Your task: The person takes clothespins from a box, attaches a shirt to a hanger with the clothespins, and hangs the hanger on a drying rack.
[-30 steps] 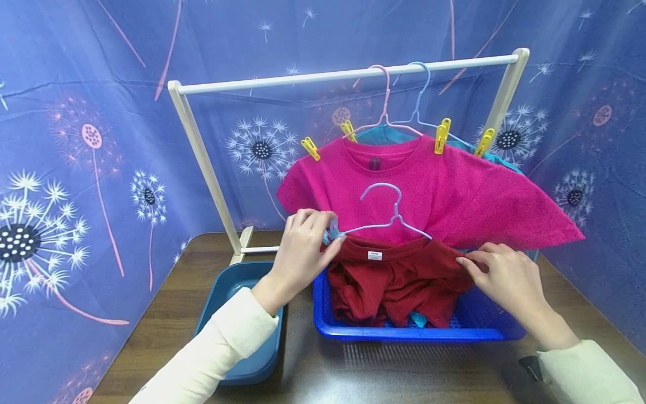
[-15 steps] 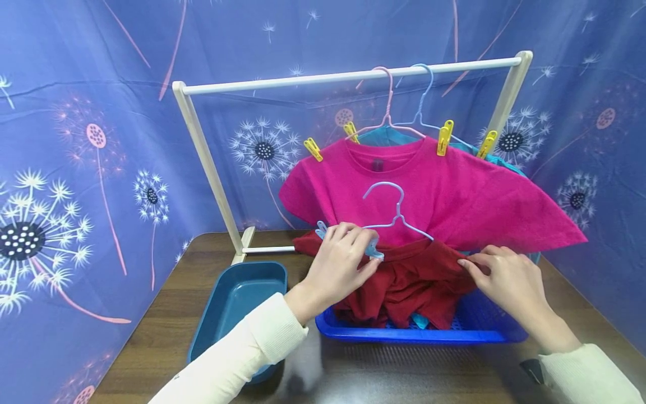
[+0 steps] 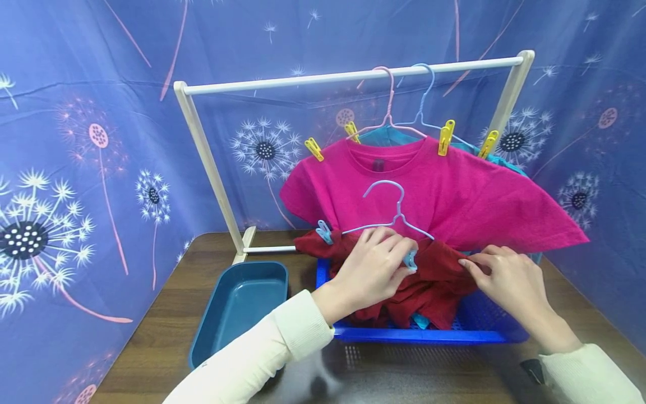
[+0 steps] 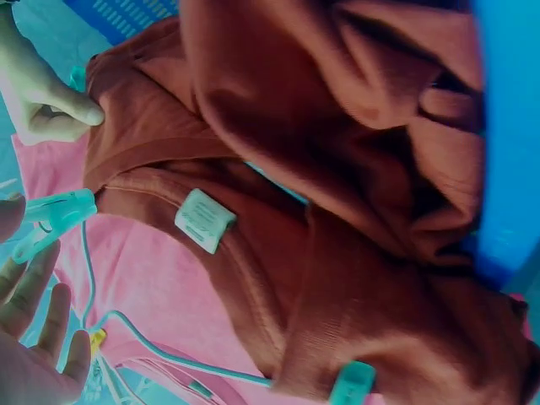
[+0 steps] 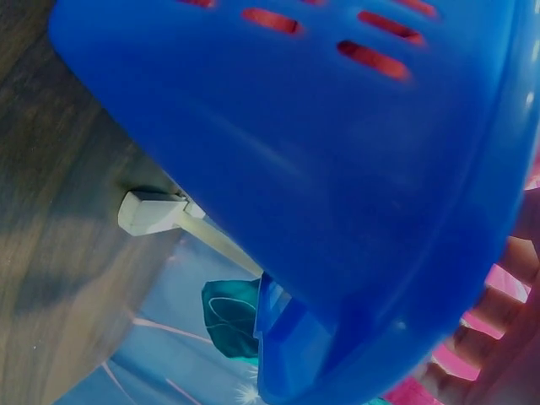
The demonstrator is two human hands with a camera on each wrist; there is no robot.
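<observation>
My left hand [image 3: 370, 266] pinches a light blue clothespin [image 3: 411, 260] between thumb and fingers, in front of a dark red shirt [image 3: 444, 266]. In the left wrist view that clothespin [image 4: 63, 218] is at the shirt's neckline near the hanger's far end; whether it grips the cloth I cannot tell. A pale blue hanger [image 3: 398, 207] sits inside the collar, hook upward. On the left shoulder another light blue clothespin [image 3: 324, 232] is clipped. My right hand [image 3: 510, 289] pinches the right shoulder cloth. A white label [image 4: 205, 221] shows inside the neck.
Under the red shirt stands a blue basket [image 3: 434, 335]. Behind, a magenta shirt [image 3: 373, 196] and a teal one hang from a rack [image 3: 303, 80], with several yellow clothespins [image 3: 446, 137]. A dark teal tray [image 3: 212, 314] lies on the table [image 3: 146, 331] at left.
My left hand has moved right from the red shirt's left shoulder toward its right side, carrying a clothespin. The clothespin on the left shoulder is now uncovered. My right hand has stayed in place.
</observation>
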